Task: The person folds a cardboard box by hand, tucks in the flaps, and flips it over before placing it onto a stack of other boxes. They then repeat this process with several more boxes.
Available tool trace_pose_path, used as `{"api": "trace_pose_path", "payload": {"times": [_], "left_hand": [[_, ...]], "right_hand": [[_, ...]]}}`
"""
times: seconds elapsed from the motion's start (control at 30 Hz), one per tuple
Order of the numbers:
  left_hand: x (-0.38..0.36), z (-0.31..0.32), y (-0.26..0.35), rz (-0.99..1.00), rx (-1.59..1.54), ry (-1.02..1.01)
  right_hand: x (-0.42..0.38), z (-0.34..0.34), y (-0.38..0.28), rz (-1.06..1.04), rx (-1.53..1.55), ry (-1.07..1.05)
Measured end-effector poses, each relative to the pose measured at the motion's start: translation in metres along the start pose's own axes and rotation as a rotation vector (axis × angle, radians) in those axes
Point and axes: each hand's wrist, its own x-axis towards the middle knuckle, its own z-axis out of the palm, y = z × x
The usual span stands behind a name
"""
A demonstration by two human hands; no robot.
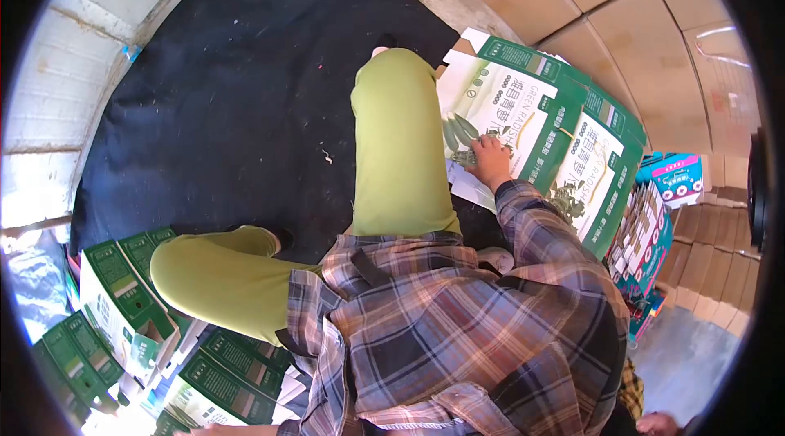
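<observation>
My right hand (pixel 491 161) lies on a flat, unfolded green-and-white carton (pixel 536 121) to the right of my leg. The carton is printed with "GREEN RADISH" and pictures of radishes. The fingers rest on its printed face near the left edge, slightly apart, with nothing seen in them. At the bottom edge of the view, only a thin strip of my left hand (pixel 225 430) shows, beside green-and-white folded cartons (pixel 233 375). Its fingers are mostly cut off by the frame.
Black cloth (pixel 229 92) covers the floor ahead. Brown boxes (pixel 646 35) are stacked at the right, with more flat cartons (pixel 646 231) below them. Several green cartons (pixel 123 289) stand at the left. Another person's hand (pixel 658 424) appears at bottom right.
</observation>
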Motion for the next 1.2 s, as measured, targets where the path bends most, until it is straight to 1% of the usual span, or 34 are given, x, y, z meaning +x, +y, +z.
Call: {"api": "trace_pose_path", "payload": {"times": [0.07, 0.1, 0.13, 0.17, 0.2, 0.27, 0.33, 0.37, 0.4, 0.47, 0.5, 0.53, 0.57, 0.6, 0.67, 0.7, 0.73, 0.77, 0.8, 0.87, 0.93, 1.0, 1.07, 1.13, 1.17, 1.2], "left_hand": [[0.034, 0.028, -0.021, 0.038, -0.042, -0.078], [-0.022, 0.059, 0.061, 0.014, -0.202, -0.087], [-0.019, 0.078, 0.058, 0.201, -0.217, -0.24], [-0.035, 0.097, 0.083, 0.239, -0.108, -0.253], [-0.053, 0.113, 0.108, 0.277, -0.145, -0.262], [-0.061, 0.128, 0.126, 0.459, -0.159, -0.258], [-0.072, 0.132, 0.149, 0.507, -0.14, -0.197], [-0.078, 0.136, 0.156, 0.513, -0.216, -0.208], [-0.088, 0.139, 0.163, 0.514, -0.222, -0.215], [-0.108, 0.146, 0.171, 0.472, -0.296, -0.407], [-0.107, 0.16, 0.157, 0.419, -0.412, -0.475], [-0.109, 0.171, 0.153, 0.447, -0.381, -0.568], [-0.115, 0.177, 0.147, 0.425, -0.383, -0.628], [-0.131, 0.182, 0.158, 0.402, -0.385, -0.69], [-0.146, 0.196, 0.161, 0.439, -0.387, -0.866], [-0.154, 0.201, 0.167, 0.392, -0.339, -0.94], [-0.158, 0.21, 0.166, 0.394, -0.342, -0.947], [-0.163, 0.221, 0.16, 0.537, -0.343, -1.028], [-0.167, 0.23, 0.156, 0.68, -0.345, -1.108], [-0.174, 0.24, 0.154, 0.706, -0.352, -1.212], [-0.179, 0.25, 0.148, 0.691, -0.354, -1.239], [-0.185, 0.254, 0.151, 0.576, -0.387, -1.277], [-0.185, 0.263, 0.141, 0.546, -0.426, -1.279], [-0.182, 0.267, 0.132, 0.457, -0.414, -1.286], [-0.18, 0.267, 0.129, 0.458, -0.421, -1.277], [-0.179, 0.266, 0.125, 0.4, -0.43, -1.291]], "right_hand": [[-0.003, 0.005, -0.003, -0.048, -0.091, 0.067], [-0.003, 0.004, -0.006, -0.048, -0.085, 0.033], [-0.004, 0.0, -0.009, -0.038, -0.079, 0.036], [-0.008, -0.004, -0.015, -0.066, -0.158, 0.036], [-0.01, -0.005, -0.016, -0.095, -0.237, 0.031], [-0.002, 0.014, -0.012, -0.097, -0.257, 0.043], [0.001, 0.024, -0.013, -0.091, -0.339, 0.097], [0.001, 0.026, -0.013, -0.081, -0.337, 0.096], [0.0, 0.022, -0.016, -0.099, -0.378, 0.087], [-0.004, 0.017, -0.018, -0.114, -0.416, 0.08], [-0.006, 0.015, -0.018, -0.141, -0.414, 0.123], [-0.007, 0.011, -0.019, -0.167, -0.412, 0.165], [-0.008, 0.006, -0.018, -0.158, -0.411, 0.167], [-0.01, -0.005, -0.017, -0.17, -0.39, 0.131], [-0.014, -0.025, -0.012, -0.171, -0.372, 0.092], [-0.015, -0.035, -0.008, -0.169, -0.363, 0.066], [-0.02, -0.048, -0.006, -0.171, -0.353, 0.04], [-0.027, -0.067, 0.0, -0.206, -0.359, 0.138], [-0.03, -0.077, 0.01, -0.198, -0.361, 0.139], [-0.028, -0.098, 0.035, -0.267, -0.42, 0.479], [-0.019, -0.139, 0.056, -0.201, -0.321, 0.574], [-0.003, -0.183, 0.079, -0.107, -0.327, 0.588], [0.007, -0.228, 0.089, -0.043, -0.355, 0.695], [0.013, -0.261, 0.093, -0.055, -0.26, 0.85], [0.014, -0.274, 0.09, -0.035, -0.206, 0.939], [0.014, -0.286, 0.089, -0.036, -0.204, 0.948]]}}
